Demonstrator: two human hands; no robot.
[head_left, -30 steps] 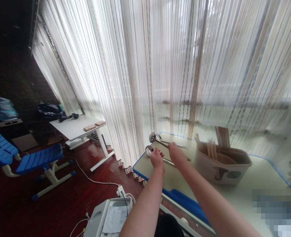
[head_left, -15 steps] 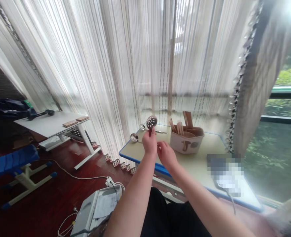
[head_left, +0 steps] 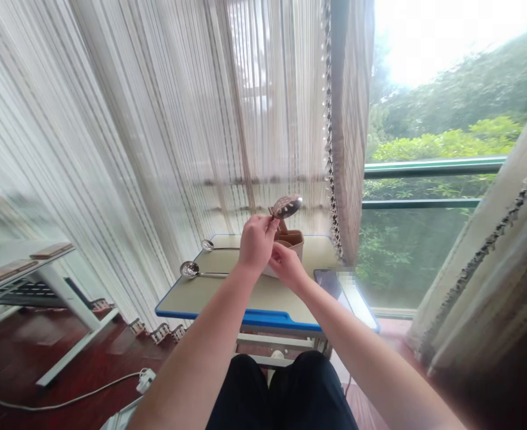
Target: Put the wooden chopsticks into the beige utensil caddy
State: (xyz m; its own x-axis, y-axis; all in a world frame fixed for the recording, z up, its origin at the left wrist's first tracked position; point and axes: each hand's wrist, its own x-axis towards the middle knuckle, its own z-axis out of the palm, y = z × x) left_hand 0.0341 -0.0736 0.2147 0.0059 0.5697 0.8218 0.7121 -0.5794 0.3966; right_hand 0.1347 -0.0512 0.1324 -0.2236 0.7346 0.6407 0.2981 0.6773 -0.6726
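Observation:
My left hand [head_left: 255, 242] is closed on the handle of a perforated metal skimmer [head_left: 286, 206], holding it up above the small blue-edged table [head_left: 227, 315]. Just below it, my right hand [head_left: 285, 266] grips the lower end of the same handle. Both hands hover in front of a beige utensil bin [head_left: 292, 238] that holds wooden utensils. Two more metal ladles lie on the table's left side, one near the edge [head_left: 190, 269] and one farther back [head_left: 207, 245].
A dark phone [head_left: 330, 283] lies on the table's right side. Striped sheer curtains [head_left: 165, 125] hang behind the table, and a window with a green railing [head_left: 428, 164] is at right. A white desk [head_left: 17, 269] stands at left, with a cable [head_left: 66, 400] on the red floor.
The view swung to the right. My left hand lifted one skimmer off the table and raised it, and my right hand came in to take the handle's lower end.

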